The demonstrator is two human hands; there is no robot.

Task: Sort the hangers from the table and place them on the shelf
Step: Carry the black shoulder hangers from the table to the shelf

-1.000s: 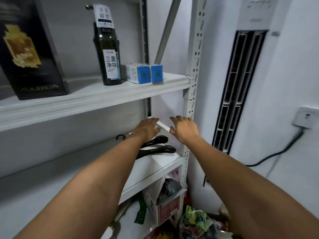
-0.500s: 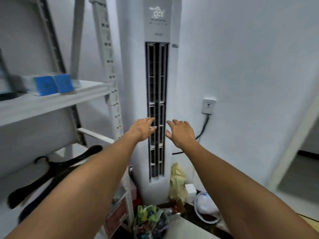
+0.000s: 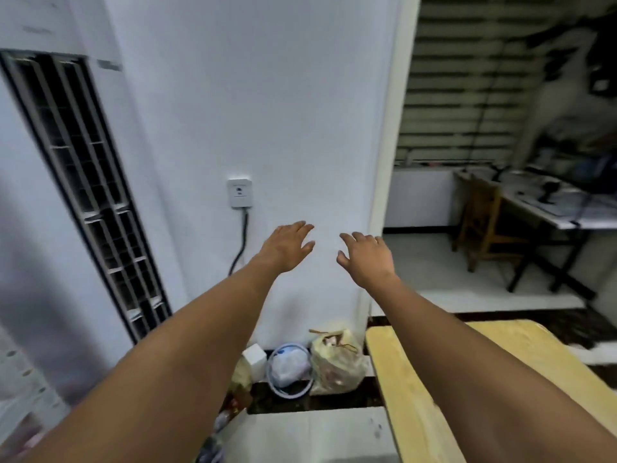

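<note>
Both arms reach forward in front of a white wall. My left hand (image 3: 287, 246) is held out with relaxed, spread fingers and holds nothing. My right hand (image 3: 366, 256) is beside it, a little apart, also with spread fingers and holding nothing. The corner of a light yellow table (image 3: 424, 389) shows at the lower right under my right forearm. No hangers and no shelf are in this view.
A tall standing air conditioner (image 3: 83, 195) is on the left. A wall socket (image 3: 239, 192) with a black cable is above my left hand. Plastic bags (image 3: 334, 362) and a round basin (image 3: 289, 370) lie on the floor by the wall. A desk (image 3: 561, 212) and wooden chair (image 3: 480, 215) stand at right.
The view has swung right, away from the shelf with the black hangers, past the air conditioner to the wall and yellow table. Both hands stay held out with nothing in them.
</note>
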